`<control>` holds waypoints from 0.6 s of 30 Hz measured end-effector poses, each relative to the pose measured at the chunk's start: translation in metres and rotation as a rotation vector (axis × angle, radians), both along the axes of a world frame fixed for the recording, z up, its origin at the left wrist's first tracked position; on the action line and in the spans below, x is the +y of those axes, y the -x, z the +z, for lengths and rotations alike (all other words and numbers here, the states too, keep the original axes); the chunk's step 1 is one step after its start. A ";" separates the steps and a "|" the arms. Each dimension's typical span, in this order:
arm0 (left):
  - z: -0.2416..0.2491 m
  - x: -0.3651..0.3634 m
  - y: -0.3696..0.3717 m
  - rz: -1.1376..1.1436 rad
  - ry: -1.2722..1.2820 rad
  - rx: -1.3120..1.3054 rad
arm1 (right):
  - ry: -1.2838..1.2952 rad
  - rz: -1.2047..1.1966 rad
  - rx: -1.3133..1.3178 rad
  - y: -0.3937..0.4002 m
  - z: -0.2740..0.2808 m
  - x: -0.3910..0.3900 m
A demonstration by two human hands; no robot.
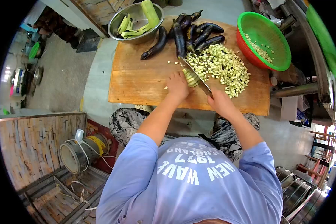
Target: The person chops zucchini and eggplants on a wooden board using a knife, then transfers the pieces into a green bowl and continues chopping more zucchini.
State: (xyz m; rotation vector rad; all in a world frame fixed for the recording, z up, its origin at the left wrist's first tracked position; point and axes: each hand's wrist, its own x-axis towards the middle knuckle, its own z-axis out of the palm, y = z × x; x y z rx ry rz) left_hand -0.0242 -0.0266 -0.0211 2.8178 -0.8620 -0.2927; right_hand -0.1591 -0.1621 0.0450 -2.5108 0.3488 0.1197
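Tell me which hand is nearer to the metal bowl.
Left. The left hand holds eggplant strips, below and right of the metal bowl in the picture; the right hand grips the knife, farther right and lower.

I see the knife (196, 77) slanting between a bundle of pale eggplant strips (190, 77) and a heap of diced eggplant (227, 69).

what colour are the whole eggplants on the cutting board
The whole eggplants are dark purple, almost black; the head view shows it best.
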 end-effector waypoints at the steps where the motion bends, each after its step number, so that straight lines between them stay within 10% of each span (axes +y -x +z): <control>1: -0.001 0.000 0.001 -0.002 0.014 -0.022 | -0.019 0.016 -0.027 -0.008 -0.013 -0.003; 18: -0.003 -0.002 0.001 0.025 0.017 -0.044 | -0.092 -0.075 0.081 0.005 0.030 0.008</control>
